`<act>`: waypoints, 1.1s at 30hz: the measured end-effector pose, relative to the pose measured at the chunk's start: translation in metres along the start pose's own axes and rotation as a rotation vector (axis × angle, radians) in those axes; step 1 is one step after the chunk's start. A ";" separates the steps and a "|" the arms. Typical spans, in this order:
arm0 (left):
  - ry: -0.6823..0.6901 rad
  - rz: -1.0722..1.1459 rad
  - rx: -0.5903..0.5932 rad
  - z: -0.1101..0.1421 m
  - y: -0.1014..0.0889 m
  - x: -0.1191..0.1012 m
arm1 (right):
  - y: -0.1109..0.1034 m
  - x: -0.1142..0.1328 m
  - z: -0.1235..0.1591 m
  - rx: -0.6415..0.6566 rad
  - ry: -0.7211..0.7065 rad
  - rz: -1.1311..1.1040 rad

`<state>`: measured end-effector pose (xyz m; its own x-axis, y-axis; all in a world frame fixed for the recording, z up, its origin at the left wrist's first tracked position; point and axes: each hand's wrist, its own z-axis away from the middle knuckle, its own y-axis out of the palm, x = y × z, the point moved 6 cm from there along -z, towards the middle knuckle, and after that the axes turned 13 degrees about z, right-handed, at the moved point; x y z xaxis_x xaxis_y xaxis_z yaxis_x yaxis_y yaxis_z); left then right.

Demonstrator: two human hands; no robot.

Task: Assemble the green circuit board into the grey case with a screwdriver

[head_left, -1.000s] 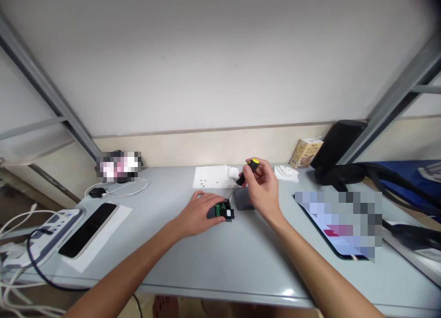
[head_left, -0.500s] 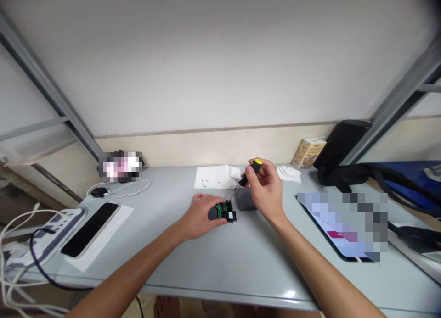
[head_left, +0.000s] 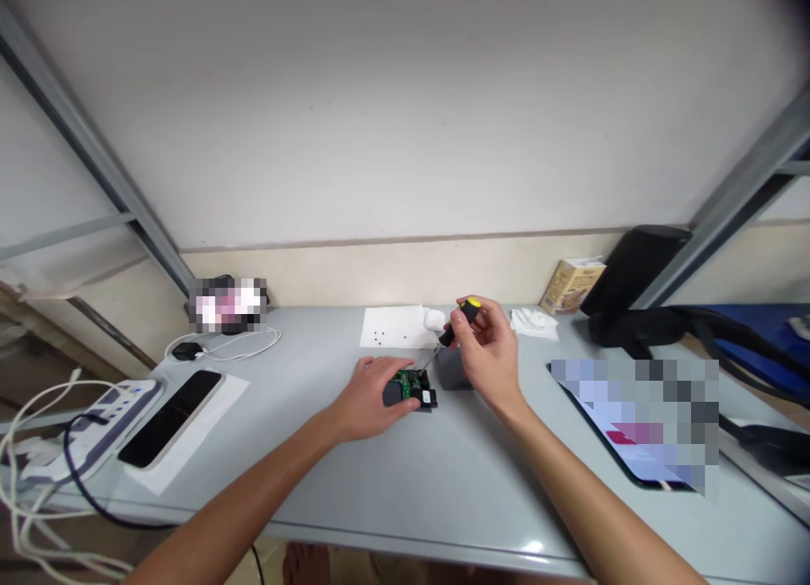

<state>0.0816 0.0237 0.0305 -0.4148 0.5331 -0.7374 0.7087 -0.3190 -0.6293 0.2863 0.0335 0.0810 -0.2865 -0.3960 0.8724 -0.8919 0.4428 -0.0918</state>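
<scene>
My left hand (head_left: 373, 399) grips a small black device with an exposed green circuit board (head_left: 411, 384), holding it against the desk with thumb and fingers around its left end. In my right hand (head_left: 487, 344) is a black screwdriver with a yellow cap (head_left: 465, 316), slanted down to the left. Its thin shaft reaches the board's upper right edge; whether the tip sits in a screw is too small to tell. Partly hidden behind my right hand lies a dark grey box-like piece (head_left: 452, 372). Several tiny dark screws (head_left: 379, 338) lie on a white sheet of paper (head_left: 411, 332).
A white earbud-case-like object (head_left: 434, 320) rests by the paper. To the right are crumpled tissue (head_left: 535, 323), a carton (head_left: 573, 285) and a tablet (head_left: 633, 433). On the left are a phone (head_left: 170, 418), a power strip (head_left: 94, 433) and a charger with cable (head_left: 188, 350).
The view has shifted slightly. My fingers on the device have moved a little, showing more of the green board; the screwdriver stays at its upper edge.
</scene>
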 end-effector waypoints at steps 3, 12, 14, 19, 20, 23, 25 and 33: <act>0.016 -0.027 -0.162 0.002 -0.011 0.005 | 0.002 -0.005 -0.001 0.017 0.014 -0.018; -0.204 -0.113 -0.417 0.010 -0.028 0.022 | 0.017 -0.010 0.004 0.161 0.039 -0.063; -0.203 -0.137 -0.395 0.009 -0.027 0.020 | 0.020 -0.011 0.006 0.194 0.044 -0.072; -0.183 -0.160 -0.385 0.008 -0.025 0.018 | 0.027 -0.017 0.009 0.255 0.051 -0.073; -0.179 -0.159 -0.386 0.008 -0.025 0.018 | 0.029 -0.018 0.010 0.264 0.051 -0.070; -0.166 -0.153 -0.383 0.008 -0.025 0.017 | 0.031 -0.019 0.013 0.284 0.050 -0.045; -0.162 -0.148 -0.383 0.008 -0.026 0.017 | 0.032 -0.019 0.014 0.288 0.050 -0.030; -0.112 -0.118 -0.339 0.006 -0.024 0.011 | 0.034 -0.021 0.016 0.302 0.055 -0.009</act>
<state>0.0565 0.0325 0.0362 -0.5512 0.4560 -0.6987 0.7932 0.0266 -0.6084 0.2563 0.0442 0.0519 -0.2658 -0.3510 0.8979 -0.9604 0.1774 -0.2149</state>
